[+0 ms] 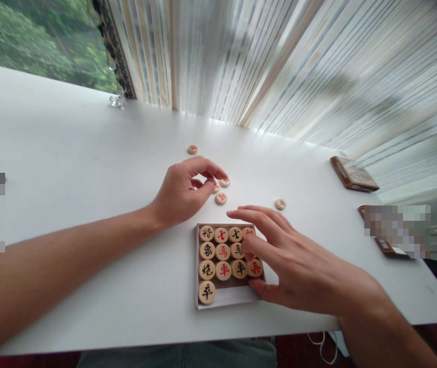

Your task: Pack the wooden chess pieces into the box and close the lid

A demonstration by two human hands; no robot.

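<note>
A shallow box (237, 295) near the table's front edge holds round wooden pieces with red and black characters, in rows. A single black-marked piece (206, 292) lies in its front left corner. My right hand (279, 250) is over the box's right side, fingers spread, thumb by the right wall, partly covering the right column. Beyond the box, my left hand (187, 189) curls with its thumb and index finger at a loose piece (216, 188), mostly hidden by the fingertips. Close by lie a red-marked piece (221, 198) and another piece (225, 182) under the index fingertip.
One loose piece (192, 149) lies farther back, another (280, 204) to the right. Two book-like boxes, one brown (354, 174) and one blurred out (394, 232), are at the right. A small clear object (117, 100) stands by the window and curtain (218, 61).
</note>
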